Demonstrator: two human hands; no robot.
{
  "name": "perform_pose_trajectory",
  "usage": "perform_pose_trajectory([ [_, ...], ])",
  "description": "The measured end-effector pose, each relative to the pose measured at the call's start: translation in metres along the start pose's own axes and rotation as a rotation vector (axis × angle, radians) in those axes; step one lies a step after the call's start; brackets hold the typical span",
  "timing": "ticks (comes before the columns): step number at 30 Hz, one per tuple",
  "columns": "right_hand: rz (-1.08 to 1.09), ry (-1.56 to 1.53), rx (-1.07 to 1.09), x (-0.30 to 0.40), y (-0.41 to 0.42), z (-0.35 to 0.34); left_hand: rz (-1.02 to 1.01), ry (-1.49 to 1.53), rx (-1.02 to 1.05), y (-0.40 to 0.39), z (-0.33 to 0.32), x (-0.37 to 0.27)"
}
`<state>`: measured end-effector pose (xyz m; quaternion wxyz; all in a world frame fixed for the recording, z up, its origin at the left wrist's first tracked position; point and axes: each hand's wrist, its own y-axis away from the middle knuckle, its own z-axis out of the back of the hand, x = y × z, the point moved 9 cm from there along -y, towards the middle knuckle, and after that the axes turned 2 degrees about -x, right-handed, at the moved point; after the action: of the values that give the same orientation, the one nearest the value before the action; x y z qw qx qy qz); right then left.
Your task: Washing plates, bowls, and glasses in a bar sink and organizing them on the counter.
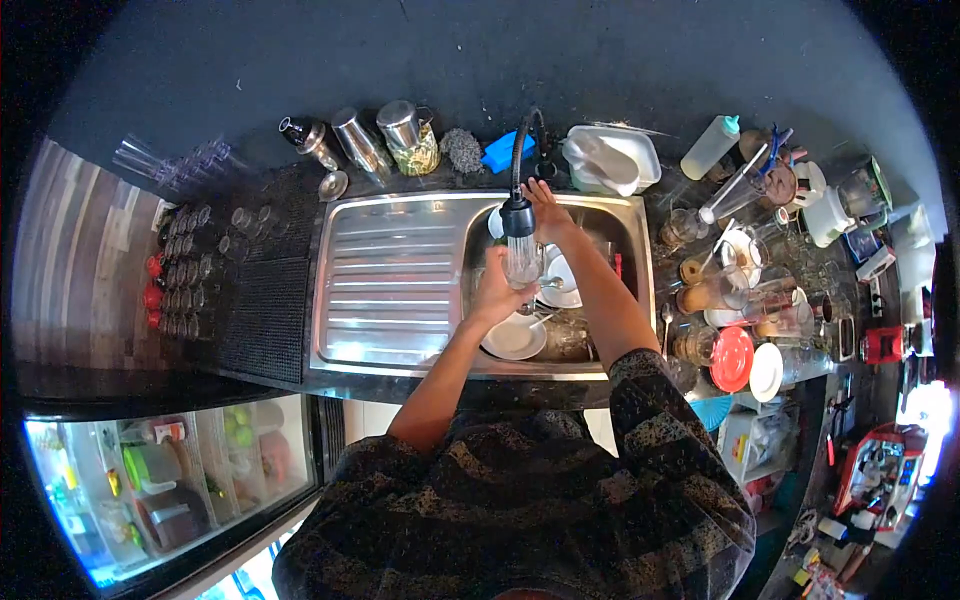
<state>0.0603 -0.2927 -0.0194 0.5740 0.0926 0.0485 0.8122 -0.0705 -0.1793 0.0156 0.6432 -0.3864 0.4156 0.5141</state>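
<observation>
Over the basin of a stainless steel sink (637, 292), my left hand (499, 292) is closed around a clear glass (525, 264). The glass sits directly under the black spray head (517, 219) of a flexible-neck faucet (517, 154). My right hand (549, 214) is just to the right of the spray head, its fingers stretched toward the back edge of the sink. Whether its fingertips touch the faucet is hard to see. Below my hands, a white bowl (514, 339), white plates (564, 279) and a metal spoon (553, 283) lie in the basin.
A ribbed drainboard (390, 277) is on the left, beside a black mat (262, 322) and several upturned glasses (187, 270). Steel shakers (360, 142), a blue cloth (508, 152) and a white tub (645, 154) line the back. Used glasses (724, 289) and a red plate (732, 358) crowd the right counter.
</observation>
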Motion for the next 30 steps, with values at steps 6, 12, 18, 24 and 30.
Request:
perform_pose_trajectory([
  [6,0.103,0.112,-0.026,-0.009,-0.017,-0.027,-0.130,0.012,-0.038,0.002,0.011,-0.016],
  [12,0.108,0.082,-0.063,-0.012,-0.023,-0.037,-0.093,-0.002,0.032,0.006,0.021,-0.038],
  [18,0.066,-0.053,-0.029,0.006,-0.021,-0.023,-0.047,-0.010,0.049,0.013,0.032,-0.030],
  [24,0.117,0.066,-0.096,-0.020,-0.026,-0.036,-0.110,0.007,-0.002,-0.008,0.016,-0.044],
  [30,0.188,0.055,-0.075,-0.023,-0.013,-0.017,0.073,0.538,0.176,-0.018,-0.026,0.006],
])
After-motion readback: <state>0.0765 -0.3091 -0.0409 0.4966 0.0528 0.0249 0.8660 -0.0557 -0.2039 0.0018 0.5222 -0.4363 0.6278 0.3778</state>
